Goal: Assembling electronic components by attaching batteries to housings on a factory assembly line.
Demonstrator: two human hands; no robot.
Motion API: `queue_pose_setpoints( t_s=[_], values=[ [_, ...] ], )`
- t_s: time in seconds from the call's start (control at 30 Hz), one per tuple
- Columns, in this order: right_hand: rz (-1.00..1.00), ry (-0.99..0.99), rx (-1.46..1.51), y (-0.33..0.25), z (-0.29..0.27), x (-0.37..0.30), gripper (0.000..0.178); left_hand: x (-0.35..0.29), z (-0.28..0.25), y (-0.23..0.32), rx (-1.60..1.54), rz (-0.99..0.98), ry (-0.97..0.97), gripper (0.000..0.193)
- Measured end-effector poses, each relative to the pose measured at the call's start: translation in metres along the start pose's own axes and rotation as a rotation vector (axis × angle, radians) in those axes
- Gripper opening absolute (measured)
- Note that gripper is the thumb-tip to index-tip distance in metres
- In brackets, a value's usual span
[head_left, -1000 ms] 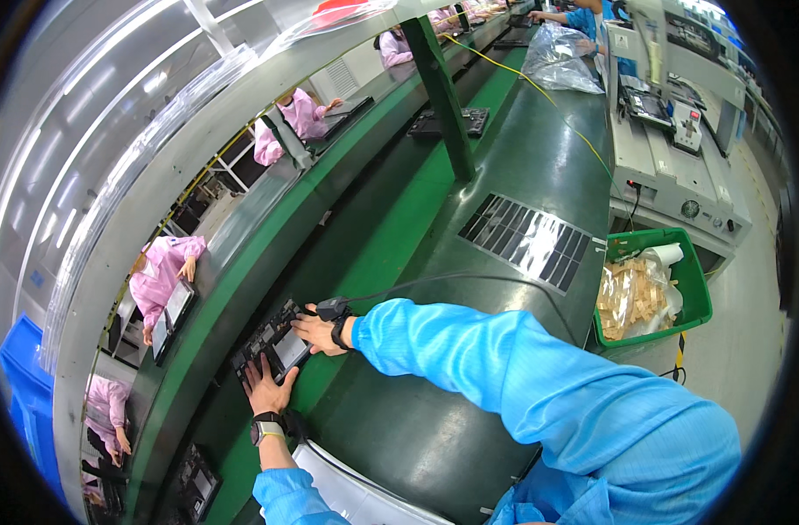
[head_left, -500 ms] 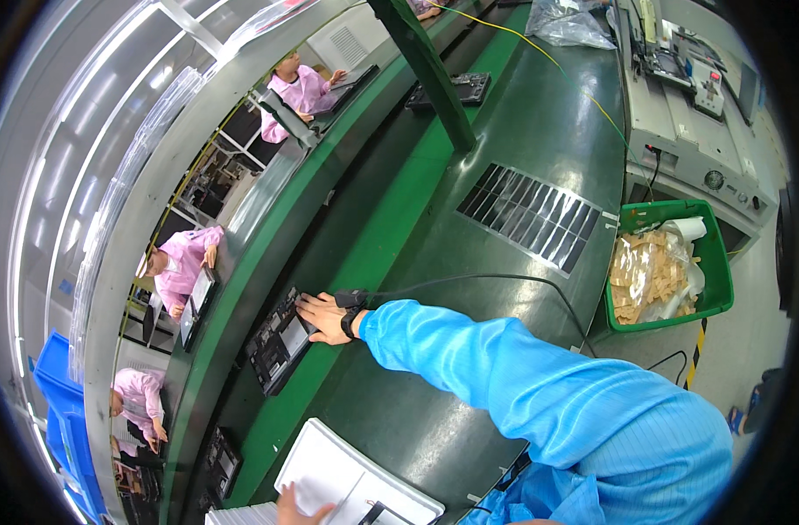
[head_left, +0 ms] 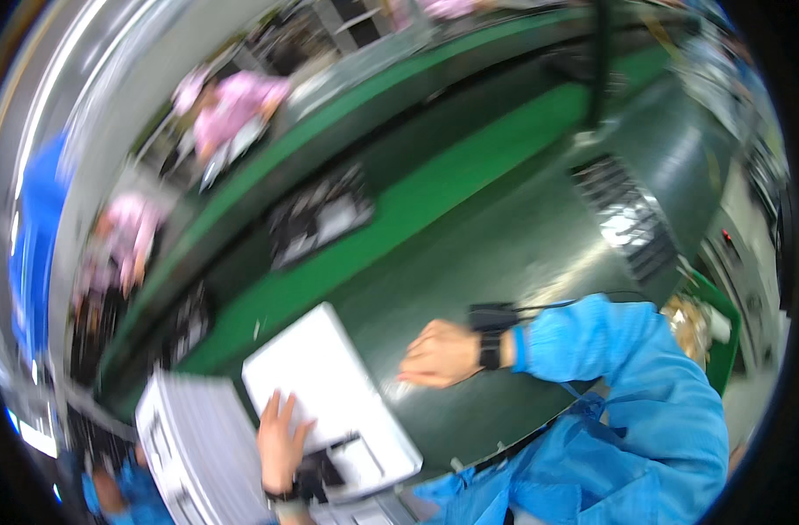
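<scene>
White tray (head_left: 312,350) lies on the dark green workbench (head_left: 496,262), beside a white stack (head_left: 209,429); across the line are people in pink (head_left: 233,105). The left hand (head_left: 280,444) spreads open on the tray; the right hand (head_left: 441,354) hovers over the bench, fingers curled, how tightly I can't tell.

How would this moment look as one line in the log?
left hand: open, spread, at white tray | right hand: loosely curled, over green tabletop | dark device: beyond both hands, blurred
</scene>
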State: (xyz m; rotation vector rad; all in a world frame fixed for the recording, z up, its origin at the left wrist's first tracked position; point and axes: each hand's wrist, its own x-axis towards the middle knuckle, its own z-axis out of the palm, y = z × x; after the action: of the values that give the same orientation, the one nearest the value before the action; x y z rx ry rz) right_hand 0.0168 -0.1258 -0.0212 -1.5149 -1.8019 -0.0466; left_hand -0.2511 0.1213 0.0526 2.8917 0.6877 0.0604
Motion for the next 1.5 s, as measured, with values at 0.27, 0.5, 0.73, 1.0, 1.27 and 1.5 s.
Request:
queue_pose_setpoints(
  t_s=[0.27, 0.5, 0.73, 1.0, 1.27, 1.5],
  values=[
    [-0.076, -0.327, -0.104, -0.006, -0.015, 0.016, 0.034, -0.022, -0.018, 0.032, -0.197, -0.071, 0.089, 0.043],
    [-0.013, -0.222, 0.108, -0.008, 0.009, 0.007, 0.042, -0.036, -0.023, 0.03, -0.16, 0.078, -0.196, 0.058],
    [0.063, -0.223, 0.218, -0.01, 0.011, 0.01, 0.035, -0.027, -0.045, 0.043, -0.532, -0.16, -0.294, 0.039],
    [0.394, 0.465, 0.892, 0.013, -0.008, 0.025, 0.022, 0.112, -0.015, 0.087, -0.832, 0.176, 0.022, 0.045],
    [0.683, 0.936, 0.76, 0.087, -0.042, 0.015, 0.019, 0.228, 0.074, 0.176, -1.242, 0.159, -0.048, 0.034],
    [0.603, 0.842, 0.954, 0.089, -0.053, 0.012, 0.017, 0.218, 0.077, 0.173, -1.219, 0.185, 0.06, 0.038]
  ],
)
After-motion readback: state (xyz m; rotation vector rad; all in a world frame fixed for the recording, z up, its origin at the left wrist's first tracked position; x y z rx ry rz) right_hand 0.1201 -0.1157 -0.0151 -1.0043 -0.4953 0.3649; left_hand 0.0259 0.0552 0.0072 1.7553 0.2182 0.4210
